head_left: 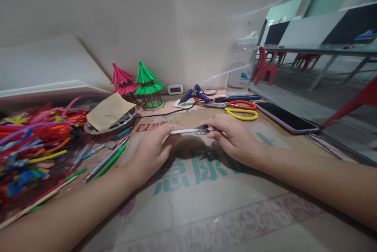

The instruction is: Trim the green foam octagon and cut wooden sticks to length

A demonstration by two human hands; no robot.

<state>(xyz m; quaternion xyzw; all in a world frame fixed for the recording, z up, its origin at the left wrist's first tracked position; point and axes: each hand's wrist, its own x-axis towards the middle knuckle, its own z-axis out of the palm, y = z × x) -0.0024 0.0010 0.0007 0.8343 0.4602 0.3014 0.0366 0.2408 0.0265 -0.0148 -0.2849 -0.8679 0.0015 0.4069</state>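
Over the cardboard-covered tabletop, both hands meet at a slim white stick [186, 131] with a dark, pointed end, held roughly level. It resembles a pen, but its exact kind is unclear. My left hand [151, 146] is closed around the stick's left part. At the dark end, the thumb and fingers of my right hand [235, 138] pinch together; a small see-through part shows there. Beyond my right hand lie scissors [241, 110] with one red and one yellow handle. A blue glue gun [196, 94] rests behind both hands.
Colourful pipe cleaners [35, 138] pile up at left, beside a metal dish [129, 120] with a tan sheet. Pink [122, 79] and green [147, 83] pavilion models stand behind. A phone [285, 116] and a water bottle [240, 67] occupy the right side.
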